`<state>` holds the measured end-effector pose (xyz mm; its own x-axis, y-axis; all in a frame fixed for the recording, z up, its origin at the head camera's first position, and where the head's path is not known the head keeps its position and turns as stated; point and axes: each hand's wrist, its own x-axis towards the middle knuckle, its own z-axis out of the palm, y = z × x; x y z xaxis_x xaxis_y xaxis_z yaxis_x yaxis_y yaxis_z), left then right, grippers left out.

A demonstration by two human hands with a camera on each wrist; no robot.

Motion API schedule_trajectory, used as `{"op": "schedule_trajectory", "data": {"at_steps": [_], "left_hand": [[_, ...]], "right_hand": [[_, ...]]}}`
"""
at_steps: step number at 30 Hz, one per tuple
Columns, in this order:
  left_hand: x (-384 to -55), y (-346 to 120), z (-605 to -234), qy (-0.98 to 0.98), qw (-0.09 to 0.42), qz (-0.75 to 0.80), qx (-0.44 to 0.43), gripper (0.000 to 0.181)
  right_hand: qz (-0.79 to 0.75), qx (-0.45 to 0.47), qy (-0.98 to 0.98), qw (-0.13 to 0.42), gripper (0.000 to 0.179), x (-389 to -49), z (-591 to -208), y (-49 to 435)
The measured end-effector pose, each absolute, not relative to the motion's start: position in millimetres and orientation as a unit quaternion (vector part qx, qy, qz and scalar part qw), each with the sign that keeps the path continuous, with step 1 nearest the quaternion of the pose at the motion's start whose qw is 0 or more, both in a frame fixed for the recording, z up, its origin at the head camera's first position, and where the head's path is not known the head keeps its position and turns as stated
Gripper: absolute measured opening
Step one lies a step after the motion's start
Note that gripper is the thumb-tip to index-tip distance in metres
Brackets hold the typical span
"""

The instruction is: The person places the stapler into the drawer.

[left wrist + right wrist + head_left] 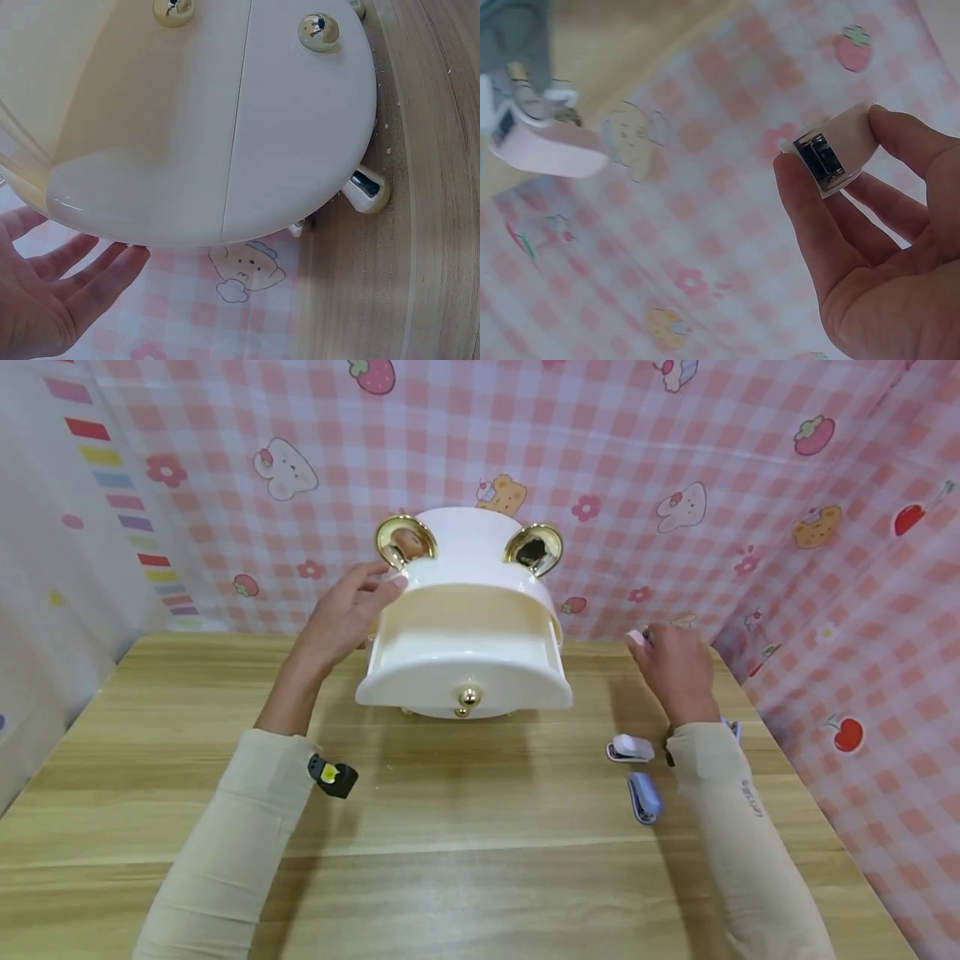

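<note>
Head view: white cabinet (468, 547) at upper ctr of frame, 2 gold ears (405, 542) on top. Upper drawer (420, 683) is pulled out toward the viewer; its bowed front carries a gold knob (469, 696), w/ a smaller-looking gold knob (461, 712) just below.

L hand (341, 618): left of ctr, at the cabinet's side near one ear. Fingers loosely extended, not wrapped round anything; in L wrist view, lower left, fingertips touch the cabinet's curved edge. Same view: gold-toned foot (367, 189) under the cabinet, right of ctr.

R hand (678, 668): right of ctr, well apart from cabinet. Grip narrow: thumb & fingers pinch a small pale pink stapler (847, 142); R wrist view shows it right of ctr, raised, dark metal end exposed. In head view mostly hidden by the hand.

On wood-grain table (450, 877), ctr-right of frame: pale stapler (632, 747) lying near the R wrist; blue-violet stapler (646, 797) just below it in frame, apart. Another bluish item (732, 727) partly hidden behind R cuff, can't ID.

Both sleeves (240, 827) beige. Black/yellow device (333, 775) at L cuff. Pink-check cloth (600, 443) w/ cartoon prints fills the frame's top & right.
</note>
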<state>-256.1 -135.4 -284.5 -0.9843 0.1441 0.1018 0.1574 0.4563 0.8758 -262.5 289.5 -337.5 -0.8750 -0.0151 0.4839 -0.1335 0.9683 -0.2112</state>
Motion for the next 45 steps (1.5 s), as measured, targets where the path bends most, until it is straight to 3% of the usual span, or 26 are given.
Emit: {"op": "schedule_trajectory", "data": {"at_steps": [22,45], "left_hand": [[-257.3,-136.1,-285.8,-0.858,0.009,-0.506,-0.094,0.081],[-260.4,-139.1,-289.0,-0.853,0.004,-0.515,-0.089,0.082]], "right_hand": [[0.124,0.132,-0.924,0.336,0.036,-230.8,-275.9,239.2],[0.152,0.251,-0.883,0.367,0.024,-203.0,-228.0,177.1]]}}
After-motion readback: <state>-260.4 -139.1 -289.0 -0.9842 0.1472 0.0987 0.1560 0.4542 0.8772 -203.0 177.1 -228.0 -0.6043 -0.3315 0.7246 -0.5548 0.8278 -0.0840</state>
